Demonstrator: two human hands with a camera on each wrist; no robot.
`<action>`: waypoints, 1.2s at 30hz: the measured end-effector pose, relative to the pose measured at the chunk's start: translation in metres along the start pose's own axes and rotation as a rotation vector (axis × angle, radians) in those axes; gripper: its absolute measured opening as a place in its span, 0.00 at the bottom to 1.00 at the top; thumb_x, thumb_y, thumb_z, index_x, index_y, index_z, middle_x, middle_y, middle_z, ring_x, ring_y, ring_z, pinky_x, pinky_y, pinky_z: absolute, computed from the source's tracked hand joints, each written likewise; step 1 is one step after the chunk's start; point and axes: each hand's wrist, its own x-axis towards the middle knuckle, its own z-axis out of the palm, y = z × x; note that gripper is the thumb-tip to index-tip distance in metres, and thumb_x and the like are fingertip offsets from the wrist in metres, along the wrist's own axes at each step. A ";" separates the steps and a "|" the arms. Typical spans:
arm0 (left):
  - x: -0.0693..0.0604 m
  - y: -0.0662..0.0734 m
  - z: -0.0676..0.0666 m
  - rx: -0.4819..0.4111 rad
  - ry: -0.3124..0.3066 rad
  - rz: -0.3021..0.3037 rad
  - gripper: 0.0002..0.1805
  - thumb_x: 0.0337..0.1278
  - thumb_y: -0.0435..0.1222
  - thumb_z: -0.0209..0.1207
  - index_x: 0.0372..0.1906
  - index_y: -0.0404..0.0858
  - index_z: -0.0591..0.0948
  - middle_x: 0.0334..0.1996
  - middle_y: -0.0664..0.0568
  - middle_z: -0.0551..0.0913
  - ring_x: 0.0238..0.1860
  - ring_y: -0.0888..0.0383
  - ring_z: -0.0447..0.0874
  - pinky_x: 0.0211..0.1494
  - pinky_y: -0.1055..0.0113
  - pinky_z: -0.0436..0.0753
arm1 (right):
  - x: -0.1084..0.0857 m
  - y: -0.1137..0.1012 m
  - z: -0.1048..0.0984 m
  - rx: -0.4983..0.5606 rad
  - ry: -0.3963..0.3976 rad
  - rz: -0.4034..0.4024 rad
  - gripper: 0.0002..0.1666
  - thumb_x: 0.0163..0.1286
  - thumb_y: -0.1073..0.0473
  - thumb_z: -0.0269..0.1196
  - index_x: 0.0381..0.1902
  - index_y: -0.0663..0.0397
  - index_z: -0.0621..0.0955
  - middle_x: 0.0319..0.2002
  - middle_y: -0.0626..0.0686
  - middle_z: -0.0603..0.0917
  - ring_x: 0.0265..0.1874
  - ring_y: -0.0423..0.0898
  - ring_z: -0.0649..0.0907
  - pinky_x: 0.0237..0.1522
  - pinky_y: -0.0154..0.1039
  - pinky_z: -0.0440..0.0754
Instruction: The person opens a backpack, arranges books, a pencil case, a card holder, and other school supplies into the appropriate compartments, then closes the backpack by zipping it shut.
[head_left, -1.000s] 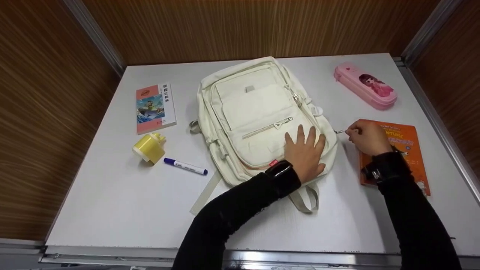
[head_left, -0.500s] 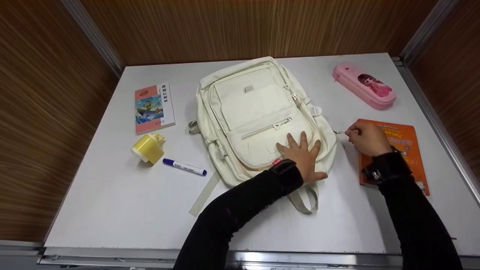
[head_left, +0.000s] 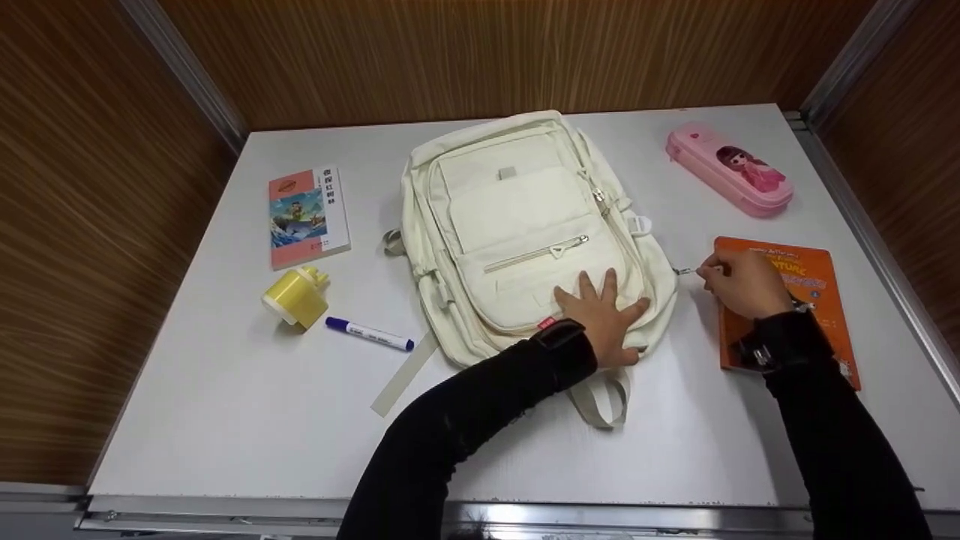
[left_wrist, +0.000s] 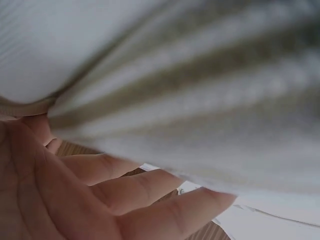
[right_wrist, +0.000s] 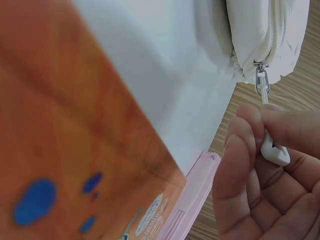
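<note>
A cream backpack [head_left: 525, 217] lies on its back on the white table, front pocket facing up. My left hand [head_left: 604, 319] rests on its lower front with fingers spread; in the left wrist view the fingers [left_wrist: 150, 195] touch the pale fabric. To the right of the bag, my right hand [head_left: 746, 283] pinches a zipper pull [right_wrist: 265, 97] between thumb and finger. The pull's white end [right_wrist: 275, 154] shows inside the curled fingers, and its metal slider [right_wrist: 260, 65] sits on the bag's side zipper. Below the right hand lies an orange book [head_left: 814, 300], partly covered by the wrist.
A pink pencil case [head_left: 727, 171] lies at the back right. Left of the bag are a small book [head_left: 309, 217], a yellow-and-white object [head_left: 298, 298] and a blue-capped marker [head_left: 369, 334]. Wood-grain panels [head_left: 510, 60] stand behind and beside the table. Straps [head_left: 405, 379] trail from the bag.
The backpack has shifted slightly to the right. My left hand has slid lower on the bag with its fingers spread. The right hand has edged a little right, still pinching the zipper pull.
</note>
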 end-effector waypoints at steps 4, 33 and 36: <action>-0.003 -0.004 0.000 -0.006 -0.009 0.034 0.41 0.59 0.70 0.44 0.75 0.72 0.44 0.80 0.48 0.42 0.77 0.38 0.49 0.67 0.36 0.67 | -0.004 0.000 0.001 -0.005 0.014 -0.006 0.16 0.73 0.56 0.57 0.44 0.64 0.83 0.32 0.62 0.84 0.28 0.50 0.77 0.25 0.35 0.74; -0.021 -0.042 0.010 -0.050 -0.008 0.217 0.38 0.60 0.67 0.47 0.75 0.70 0.53 0.80 0.51 0.44 0.77 0.37 0.50 0.68 0.35 0.65 | -0.028 -0.004 0.011 -0.006 0.000 -0.132 0.16 0.71 0.53 0.60 0.39 0.62 0.84 0.28 0.58 0.85 0.22 0.44 0.77 0.22 0.34 0.73; -0.022 -0.042 0.012 -0.045 0.012 0.204 0.37 0.60 0.69 0.44 0.75 0.69 0.54 0.80 0.51 0.45 0.77 0.38 0.51 0.68 0.35 0.65 | -0.028 -0.004 0.011 -0.007 -0.017 -0.126 0.17 0.71 0.52 0.60 0.40 0.61 0.84 0.29 0.57 0.85 0.23 0.45 0.77 0.23 0.34 0.73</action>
